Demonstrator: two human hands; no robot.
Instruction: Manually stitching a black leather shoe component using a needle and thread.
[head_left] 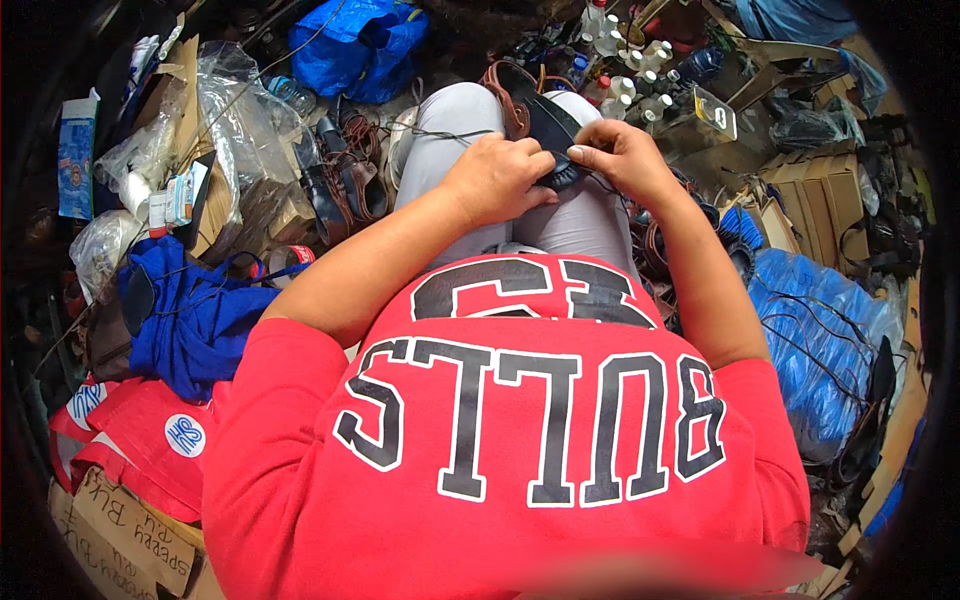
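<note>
Between my knees rests a sandal or shoe with a black sole (552, 122) and a brown leather strap (508, 92) at its far end. Stitch-like ridges run along the near edge of the sole. My left hand (500, 178) is closed at the sole's left edge, fingers curled and thumb low. A dark thread (440, 134) comes from the left and reaches its knuckles. On the other side, my right hand (628, 162) is pinched, thumb against forefinger, by the sole's right edge. What lies inside either set of fingers is hidden or too fine to make out.
Dark strapped sandals (350, 180) lie left of my legs. Beyond my knees are a blue bag (360, 48) and several small white-capped bottles (625, 85). Cardboard (822, 200) and a blue plastic-wrapped bundle (810, 335) stand right; blue cloth (195, 325) lies left.
</note>
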